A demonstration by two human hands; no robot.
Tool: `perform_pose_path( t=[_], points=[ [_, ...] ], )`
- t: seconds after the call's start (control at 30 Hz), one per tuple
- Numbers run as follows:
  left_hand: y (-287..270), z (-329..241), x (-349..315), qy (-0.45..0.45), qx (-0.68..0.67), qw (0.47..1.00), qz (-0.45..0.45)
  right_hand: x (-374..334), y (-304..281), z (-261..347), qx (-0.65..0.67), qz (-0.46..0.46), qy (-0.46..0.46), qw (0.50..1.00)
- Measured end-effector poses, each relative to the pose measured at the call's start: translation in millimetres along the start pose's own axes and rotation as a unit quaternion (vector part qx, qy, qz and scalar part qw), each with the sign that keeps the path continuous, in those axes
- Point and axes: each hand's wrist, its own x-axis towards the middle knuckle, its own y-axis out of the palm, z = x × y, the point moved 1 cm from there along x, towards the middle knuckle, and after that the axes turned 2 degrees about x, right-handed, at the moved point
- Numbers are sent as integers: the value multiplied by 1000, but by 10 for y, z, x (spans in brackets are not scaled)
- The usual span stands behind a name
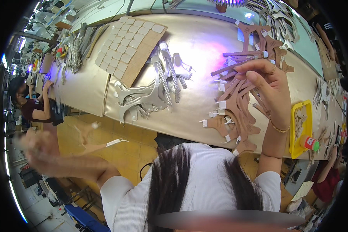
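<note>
My right hand (272,79) is raised over the right part of the table. Its thumb and forefinger close around a narrow brown strap (223,71). Below it lies a heap of brown sandal-upper pieces (236,106) with white-wrapped ends. Out to the left, away from the table, my left hand (38,150) is smeared by motion, so its fingers cannot be made out. A blurred brown sandal-upper piece (93,144) with a white end shows beside my left forearm; whether the hand grips it is unclear.
Silvery sandal uppers with braided straps (154,91) lie mid-table beside a brown board (143,58) bearing rows of pale rounded squares. A yellow tray (293,133) and a green-capped container (310,143) stand at right. Another person (36,102) works at left.
</note>
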Motion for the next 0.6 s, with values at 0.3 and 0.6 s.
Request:
perform_pose_path(
  t=[0.3,0.6],
  points=[
    [613,2420,374,-456,91,879,106,-175,-237,-128,-46,-74,34,996],
    [784,2960,534,-348,348,861,125,-419,-806,-541,-218,-227,160,936]
  ],
)
